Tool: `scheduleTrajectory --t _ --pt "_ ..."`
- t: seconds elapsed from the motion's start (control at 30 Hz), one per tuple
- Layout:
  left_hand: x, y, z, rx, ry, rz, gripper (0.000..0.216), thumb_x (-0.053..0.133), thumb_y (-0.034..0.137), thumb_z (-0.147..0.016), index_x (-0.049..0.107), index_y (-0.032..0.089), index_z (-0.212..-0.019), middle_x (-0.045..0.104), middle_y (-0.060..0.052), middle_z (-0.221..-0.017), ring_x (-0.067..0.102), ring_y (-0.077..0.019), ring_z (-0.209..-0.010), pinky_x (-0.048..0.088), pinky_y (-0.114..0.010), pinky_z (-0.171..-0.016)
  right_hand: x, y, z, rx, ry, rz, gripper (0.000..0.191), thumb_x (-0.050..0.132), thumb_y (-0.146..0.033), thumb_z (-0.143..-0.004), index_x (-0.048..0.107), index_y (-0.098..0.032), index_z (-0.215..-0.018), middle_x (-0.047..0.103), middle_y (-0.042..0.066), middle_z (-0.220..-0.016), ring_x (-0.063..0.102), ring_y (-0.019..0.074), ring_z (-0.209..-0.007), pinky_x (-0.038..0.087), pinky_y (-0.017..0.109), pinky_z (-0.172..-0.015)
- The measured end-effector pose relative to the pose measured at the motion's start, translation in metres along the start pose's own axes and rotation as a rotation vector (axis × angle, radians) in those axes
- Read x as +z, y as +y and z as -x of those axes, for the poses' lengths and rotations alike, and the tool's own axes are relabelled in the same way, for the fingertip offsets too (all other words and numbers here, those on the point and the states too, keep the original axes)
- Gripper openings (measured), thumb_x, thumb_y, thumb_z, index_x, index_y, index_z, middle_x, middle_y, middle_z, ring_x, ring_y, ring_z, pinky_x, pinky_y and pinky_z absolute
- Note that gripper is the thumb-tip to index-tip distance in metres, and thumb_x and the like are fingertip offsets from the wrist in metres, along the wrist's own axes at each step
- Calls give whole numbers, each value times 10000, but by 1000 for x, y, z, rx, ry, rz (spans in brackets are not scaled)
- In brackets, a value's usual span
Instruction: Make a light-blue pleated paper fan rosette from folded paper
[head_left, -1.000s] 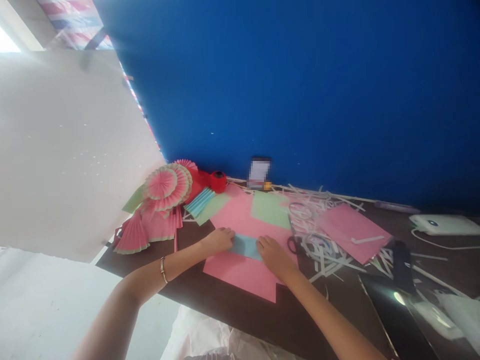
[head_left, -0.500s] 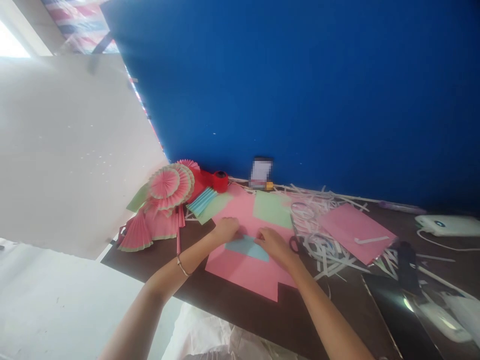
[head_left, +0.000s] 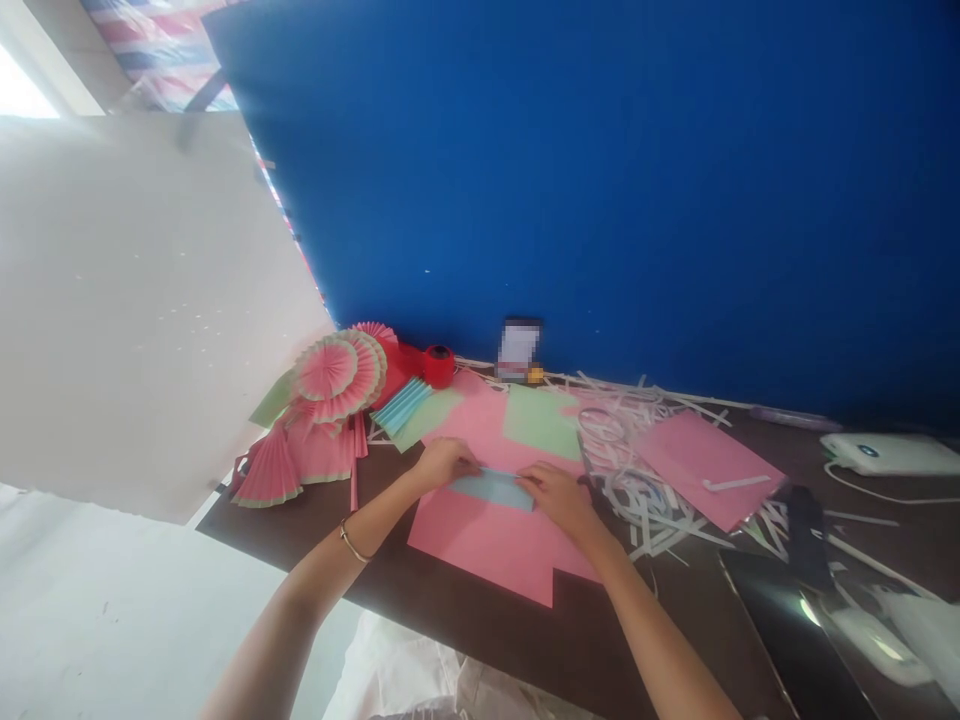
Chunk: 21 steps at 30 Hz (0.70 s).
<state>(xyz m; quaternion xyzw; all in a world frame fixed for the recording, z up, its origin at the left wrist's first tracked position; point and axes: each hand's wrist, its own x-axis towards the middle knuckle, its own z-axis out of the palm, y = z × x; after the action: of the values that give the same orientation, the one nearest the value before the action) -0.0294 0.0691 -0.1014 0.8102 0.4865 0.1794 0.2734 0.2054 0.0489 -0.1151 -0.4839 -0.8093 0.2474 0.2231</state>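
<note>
A small light blue paper (head_left: 492, 488) lies on a large pink sheet (head_left: 487, 535) on the dark table (head_left: 480, 625). My left hand (head_left: 442, 463) pinches its left end with the fingers closed. My right hand (head_left: 556, 497) pinches its right end the same way. The blue paper looks folded into a narrow band between the two hands. A thin bracelet sits on my left wrist.
Pink pleated paper fans (head_left: 330, 375) and a blue pleated piece (head_left: 403, 403) lie at the back left by a red tool (head_left: 429, 364). Green sheets (head_left: 541, 420), another pink sheet (head_left: 705, 455), white paper strips (head_left: 637, 490), scissors (head_left: 589, 484) and a white device (head_left: 885, 452) lie to the right.
Both hands stayed on the blue paper; it has become narrower and flatter, as if folded over. The view shifted slightly.
</note>
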Motion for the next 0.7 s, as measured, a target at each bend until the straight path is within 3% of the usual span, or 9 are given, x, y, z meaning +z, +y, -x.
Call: scheduleTrajectory --t 0.17,0.33,0.43,0.53,0.6,0.7 --pt "9 -6 -2 -63 42 322 222 681 370 -683 726 168 -761 695 -44 -774 599 -144 -679 418 -228 -595 11 8 2 120 113 -197 211 514 -349 -789 646 -201 -718 663 24 -751 596 164 -702 443 276 -665" --pt "24 -23 1 -193 274 474 292 699 388 -647 719 139 -798 704 -57 -777 579 -137 -647 438 -243 -592 26 9 7 203 235 -349 222 536 -371 -761 633 -180 -702 667 40 -739 597 175 -696 454 283 -645" --pt "24 -29 3 -226 225 545 311 703 386 -638 719 124 -805 688 -47 -681 562 -120 -577 423 -224 -522 28 12 7 207 249 -366 220 541 -366 -762 633 -176 -699 665 39 -725 593 172 -685 455 279 -633" --pt "27 -29 3 -236 241 588 308 696 383 -654 718 105 -783 692 -64 -669 587 -132 -571 441 -227 -510 27 13 9 162 254 -323 221 535 -363 -784 634 -180 -709 661 35 -718 593 168 -682 461 277 -629" --pt "31 -29 4 -212 284 551 287 674 376 -688 715 108 -784 706 -82 -722 621 -156 -617 475 -248 -550 26 13 12 92 328 -207 231 502 -350 -821 638 -189 -726 660 39 -729 593 173 -703 462 294 -655" --pt "36 -29 5 -38 352 320 224 615 330 -763 709 140 -836 714 -89 -830 652 -182 -738 510 -304 -686 23 10 19 -87 443 102 236 441 -268 -874 657 -199 -808 668 52 -800 585 197 -800 434 355 -765"
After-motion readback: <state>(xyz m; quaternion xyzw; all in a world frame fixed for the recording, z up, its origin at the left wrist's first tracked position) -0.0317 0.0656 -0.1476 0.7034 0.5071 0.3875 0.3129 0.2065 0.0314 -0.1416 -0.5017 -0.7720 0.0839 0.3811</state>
